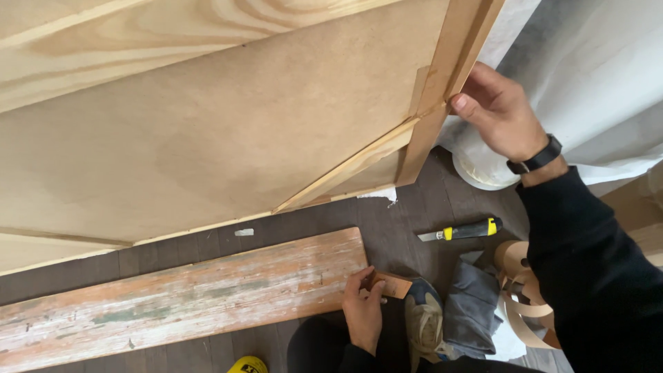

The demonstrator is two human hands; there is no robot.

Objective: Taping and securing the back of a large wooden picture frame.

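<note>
Head view, looking down at a dark wood floor (407, 228). Right hand (501, 110) is up at the edge of a big wooden panel (207, 138) that leans across the upper left of the view. Thumb presses on a strip of brown edge banding (431, 117) that runs along the panel's right edge; the other fingers (483, 72) curl over the edge behind it, so the hand is closed on the panel edge with the strip under it. Black watch (535, 157) on that wrist, black sleeve (594, 276) below.

Left hand (362, 311) is low, near the bottom centre. Its fingers are pinched shut on a small brown wooden block (394, 284), which sits at the right end of an old plank (179, 297) with worn reddish and green paint. Block is touching or just beside the plank's end; cannot tell which. Plank lies flat on the floor, under the panel's lower edge.

On the floor between the two hands: a utility knife (461, 230) with black and yellow handle, blade end pointing left. Near it to the right, a loose coil of tan banding (521, 290), partly hidden by the sleeve. Grey cloth (473, 304) lies beside a worn shoe (423, 318). A white roll (476, 169) rests under the right hand, against white sheeting (594, 69). Yellow object at the bottom edge (247, 365), mostly cut off.
</note>
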